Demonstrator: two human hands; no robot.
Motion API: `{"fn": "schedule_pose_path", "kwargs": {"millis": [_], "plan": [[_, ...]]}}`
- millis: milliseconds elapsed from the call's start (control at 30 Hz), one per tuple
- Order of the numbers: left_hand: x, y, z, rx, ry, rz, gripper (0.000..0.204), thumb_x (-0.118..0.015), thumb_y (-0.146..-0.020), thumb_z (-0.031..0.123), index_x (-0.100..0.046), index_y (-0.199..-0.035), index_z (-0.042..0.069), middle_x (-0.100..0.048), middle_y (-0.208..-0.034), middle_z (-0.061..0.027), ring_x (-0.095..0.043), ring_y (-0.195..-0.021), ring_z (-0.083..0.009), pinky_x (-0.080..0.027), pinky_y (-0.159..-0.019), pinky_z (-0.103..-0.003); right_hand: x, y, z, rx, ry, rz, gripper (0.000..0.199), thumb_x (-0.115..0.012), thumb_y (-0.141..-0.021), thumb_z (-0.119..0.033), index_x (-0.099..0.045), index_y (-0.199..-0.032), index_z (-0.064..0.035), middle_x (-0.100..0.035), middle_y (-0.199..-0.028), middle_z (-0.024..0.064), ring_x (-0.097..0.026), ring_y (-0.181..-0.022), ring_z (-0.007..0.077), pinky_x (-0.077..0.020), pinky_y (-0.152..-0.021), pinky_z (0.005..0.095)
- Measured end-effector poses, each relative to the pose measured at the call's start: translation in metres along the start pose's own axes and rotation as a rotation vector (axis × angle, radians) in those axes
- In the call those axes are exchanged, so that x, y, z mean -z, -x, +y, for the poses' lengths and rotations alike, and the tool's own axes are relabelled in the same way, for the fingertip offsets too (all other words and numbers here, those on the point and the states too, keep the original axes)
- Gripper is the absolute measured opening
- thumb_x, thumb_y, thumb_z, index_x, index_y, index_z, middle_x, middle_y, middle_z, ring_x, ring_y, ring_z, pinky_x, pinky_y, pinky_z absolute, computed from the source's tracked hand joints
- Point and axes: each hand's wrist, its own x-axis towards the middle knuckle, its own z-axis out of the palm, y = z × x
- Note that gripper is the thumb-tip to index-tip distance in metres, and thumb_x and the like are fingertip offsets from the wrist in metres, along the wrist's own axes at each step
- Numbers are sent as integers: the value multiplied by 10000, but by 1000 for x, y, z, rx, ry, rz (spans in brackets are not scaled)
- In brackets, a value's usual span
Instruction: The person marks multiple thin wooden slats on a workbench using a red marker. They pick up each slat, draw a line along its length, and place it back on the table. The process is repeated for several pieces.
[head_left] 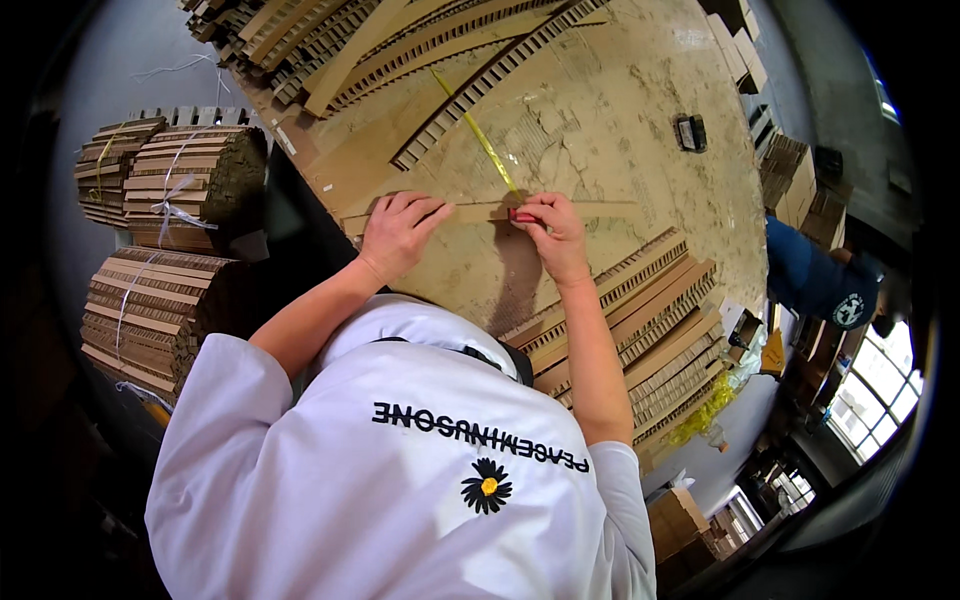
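A narrow flat cardboard strip (600, 210) lies crosswise on the worktable in front of me. My left hand (398, 238) rests on its left part, palm down, fingers stretched and slightly bent, with nothing visible in them. Closer to the strip's right part, my right hand (556, 236) pinches a small red object (519, 215) against or just above the strip; its exact kind is hidden by my fingers. A shiny yellow band (488, 152) runs slantwise over the table from the far side down to that red object.
The worktable (640, 100) has a scuffed pale top. Slatted cardboard strips (640, 310) are stacked at the near right, more strips (500, 85) at the far left. A small black box-like thing (690, 133) sits far right. Tied bundles (160, 310) stand left; another person (820, 280) is at right.
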Motion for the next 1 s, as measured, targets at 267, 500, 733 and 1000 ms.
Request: {"fn": "schedule_pose_path", "kwargs": {"millis": [267, 500, 733, 1000], "plan": [[-1, -1, 2, 14, 0, -32, 458, -690, -805, 90, -749, -1254, 155, -724, -1217, -7, -659, -1106, -254, -518, -902, -414, 0, 0, 4, 46, 68, 19, 209, -820, -799, 47, -781, -982, -46, -687, -987, 79, -681, -881, 230, -558, -768, 323], [4, -6, 3, 37, 77, -54, 470, -750, -810, 80, -721, -1276, 131, -710, -1228, -43, -653, -1120, -289, -507, -923, -431, 1, -6, 7, 81, 130, 20, 222, -848, -766, 17, -790, -962, -69, -661, -931, 85, -654, -835, 249, -544, -744, 353], [4, -70, -13, 202, 85, 172, 625, -835, -813, 192, -614, -1388, 89, -624, -1320, -121, -581, -1177, -365, -473, -974, -487, 10, -7, 13, 155, 338, -4, 211, -867, -729, -90, -804, -921, -149, -645, -812, 41, -637, -775, 276, -453, -651, 404], [-43, -123, -37, 374, -141, -5, 748, -822, -860, 258, -499, -1500, 43, -577, -1355, -189, -551, -1227, -390, -478, -1027, -500, 9, -9, 10, 151, 362, -36, 161, -835, -754, -140, -784, -893, -201, -632, -788, -1, -639, -764, 244, -425, -682, 391]]}}
